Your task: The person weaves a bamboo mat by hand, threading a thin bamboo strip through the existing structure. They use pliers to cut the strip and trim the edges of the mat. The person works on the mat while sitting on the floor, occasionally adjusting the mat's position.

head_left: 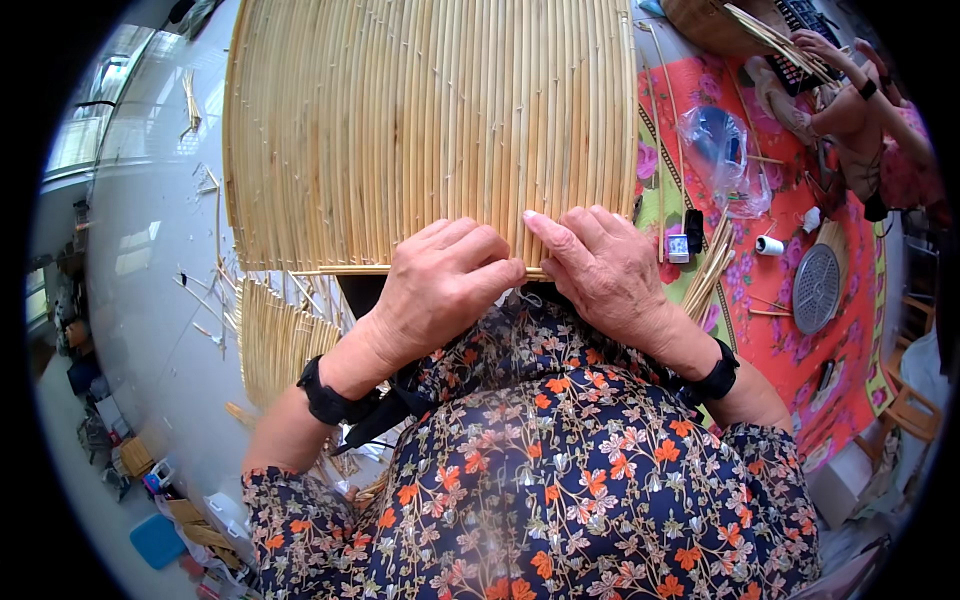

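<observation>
A large panel of pale straws bound side by side (431, 130) spans the top centre, with thin rods (333, 271) along its near edge. My left hand (442, 285) has curled fingers gripping that edge, thumb toward the middle. Just to its right, my right hand (601, 277) grips the same edge, its index finger raised on the panel's face and the other fingers bent. The fingertips and whatever lies under them are mostly hidden. A smaller bundle of straws (281, 343) lies left of my left forearm, on the pale floor.
A flowered red mat (760, 380) on the right holds a plastic bag (725, 160), small boxes (678, 247), a white spool (769, 245), loose straws (706, 276) and a perforated metal disc (817, 290). Another person (870, 140) holds straws at top right. Assorted clutter (140, 457) lines the left.
</observation>
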`<act>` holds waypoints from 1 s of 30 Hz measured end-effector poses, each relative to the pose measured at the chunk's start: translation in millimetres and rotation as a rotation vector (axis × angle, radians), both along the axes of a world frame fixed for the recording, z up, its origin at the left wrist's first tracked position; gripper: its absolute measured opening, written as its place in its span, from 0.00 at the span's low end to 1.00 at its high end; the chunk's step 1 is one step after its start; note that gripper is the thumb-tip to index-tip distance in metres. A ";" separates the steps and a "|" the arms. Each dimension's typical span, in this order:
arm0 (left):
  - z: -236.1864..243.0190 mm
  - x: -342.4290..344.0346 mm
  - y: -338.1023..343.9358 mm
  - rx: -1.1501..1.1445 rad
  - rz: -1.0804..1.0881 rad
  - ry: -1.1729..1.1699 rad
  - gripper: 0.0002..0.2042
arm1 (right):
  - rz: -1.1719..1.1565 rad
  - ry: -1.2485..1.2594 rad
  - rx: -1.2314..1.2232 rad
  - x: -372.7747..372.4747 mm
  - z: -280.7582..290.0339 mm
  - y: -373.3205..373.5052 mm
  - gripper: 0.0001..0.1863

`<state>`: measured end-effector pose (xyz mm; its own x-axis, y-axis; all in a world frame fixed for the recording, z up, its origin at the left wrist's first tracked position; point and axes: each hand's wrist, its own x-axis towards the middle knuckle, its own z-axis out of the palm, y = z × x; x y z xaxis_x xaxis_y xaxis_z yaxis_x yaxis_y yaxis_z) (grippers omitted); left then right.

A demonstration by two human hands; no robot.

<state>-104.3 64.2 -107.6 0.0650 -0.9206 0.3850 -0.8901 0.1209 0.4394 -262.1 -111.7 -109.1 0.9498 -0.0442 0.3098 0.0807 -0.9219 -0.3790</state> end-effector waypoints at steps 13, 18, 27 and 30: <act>-4.7 8.1 6.8 0.010 -0.028 0.106 0.07 | 0.034 0.049 -0.046 1.5 -9.2 0.4 0.27; 5.0 31.9 24.7 0.005 0.121 0.479 0.05 | 0.009 0.051 0.003 -2.8 -9.2 -5.9 0.27; -14.1 34.0 21.8 -0.052 0.139 0.821 0.04 | 0.059 0.231 0.565 22.4 33.4 -10.7 0.16; -8.9 34.4 22.5 -0.065 0.155 0.819 0.04 | 0.071 0.348 0.872 44.5 44.6 -6.0 0.13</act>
<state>-69.8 86.7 -116.5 0.4716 -0.8558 0.2127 -0.3005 0.0709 0.9512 -217.6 -117.7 -64.5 0.9921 -0.0656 -0.1067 -0.1216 -0.2986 -0.9466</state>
